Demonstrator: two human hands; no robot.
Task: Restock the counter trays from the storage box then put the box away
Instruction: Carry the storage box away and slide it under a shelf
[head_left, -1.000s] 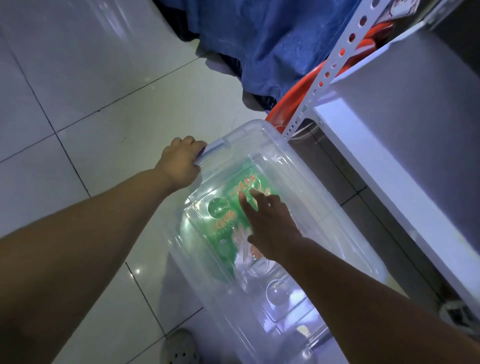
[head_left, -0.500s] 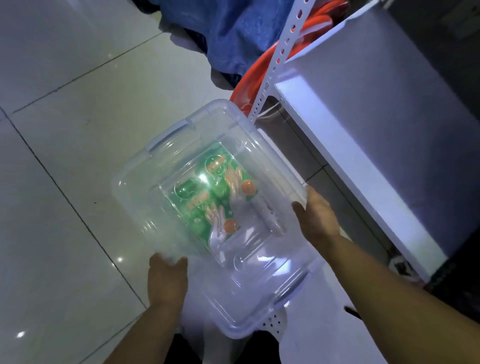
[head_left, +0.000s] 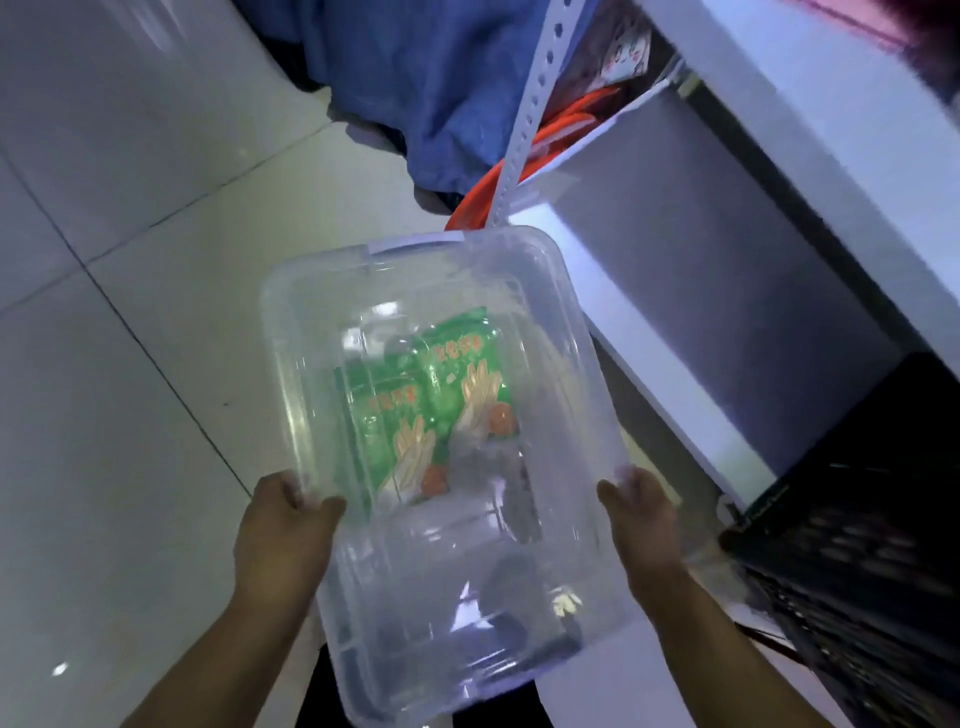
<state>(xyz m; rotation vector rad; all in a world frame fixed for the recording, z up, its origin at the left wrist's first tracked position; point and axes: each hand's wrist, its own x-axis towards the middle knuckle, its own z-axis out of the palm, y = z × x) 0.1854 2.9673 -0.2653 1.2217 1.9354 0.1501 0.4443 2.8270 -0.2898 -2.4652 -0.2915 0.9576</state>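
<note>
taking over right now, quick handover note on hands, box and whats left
Left hand grips the clear storage box at its near left side; right hand grips its near right side. The box is held up off the floor beside the white shelf, lid apparently on, with green packets inside. Counter trays are out of view, so restocking cannot be confirmed. Left: put the box away, probably on the shelving.

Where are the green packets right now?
In the head view's centre, the green packets lie inside the clear storage box, which the left hand and right hand hold by its sides, just left of the white shelf.
</note>
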